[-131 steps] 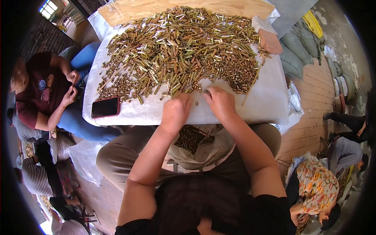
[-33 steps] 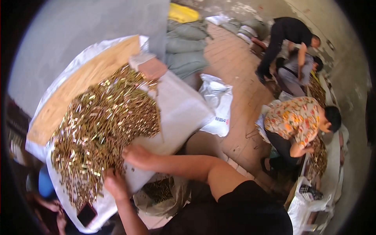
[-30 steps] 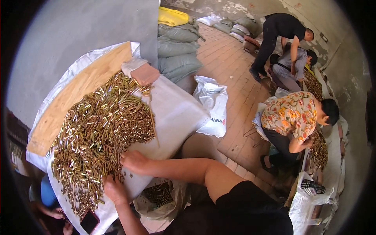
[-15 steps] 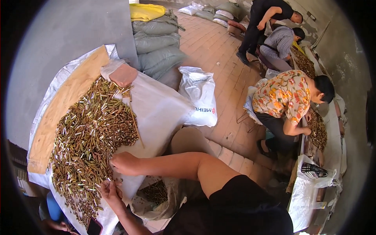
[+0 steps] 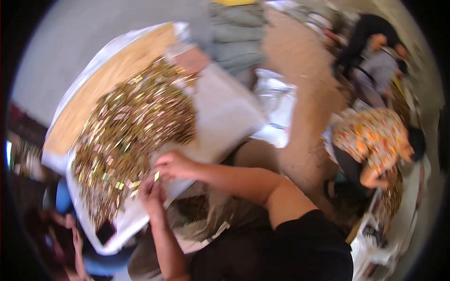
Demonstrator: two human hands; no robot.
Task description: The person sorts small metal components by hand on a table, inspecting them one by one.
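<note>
Brass pieces [image 5: 136,136] lie heaped on the white-covered table [image 5: 225,112]. At the heap's near edge the right hand [image 5: 173,165] pinches one small piece [image 5: 156,176], the left hand [image 5: 151,191] cupped loosely beneath; sorting seems underway. Dropping it needs care: the picture is blurred.

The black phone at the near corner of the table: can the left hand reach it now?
Probably yes. The left hand is at the table's near edge, and the black phone lies uncovered on the white cloth beside it, with nothing between.
</note>
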